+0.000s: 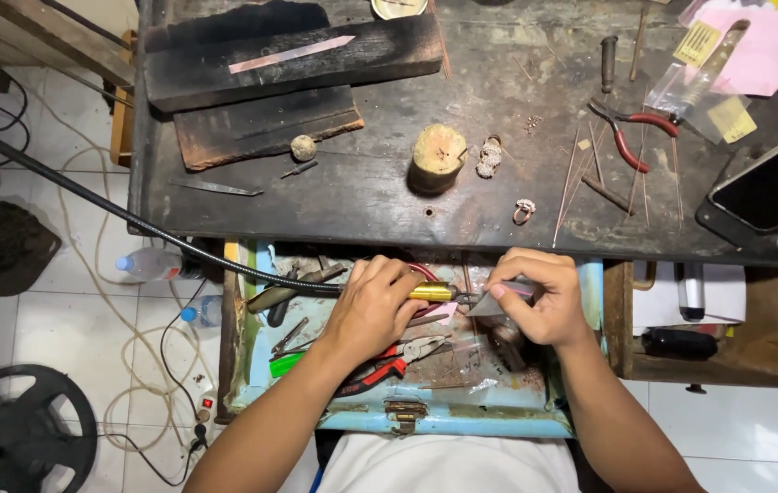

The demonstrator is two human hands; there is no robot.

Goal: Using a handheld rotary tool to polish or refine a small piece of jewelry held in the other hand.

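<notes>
Here both hands grip — left hand (pixel 373 301) the rotary handpiece (pixel 425 293), right hand (pixel 535 297) a small metal piece (pixel 489 304) at its tip.

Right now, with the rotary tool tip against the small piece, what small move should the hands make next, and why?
Probably a short, light stroke of the handpiece tip across the small metal piece. The left hand grips the brass-coloured handpiece, and the right hand pinches the piece at its tip over the open blue drawer, so both look set for grinding.

tabletop (pixel 380 196) dark, scorched wood | on it: charred blocks (pixel 289 55), wooden stump (pixel 437 157), red pliers (pixel 631 132), thin wires (pixel 581 178), ring (pixel 523 211)
</notes>
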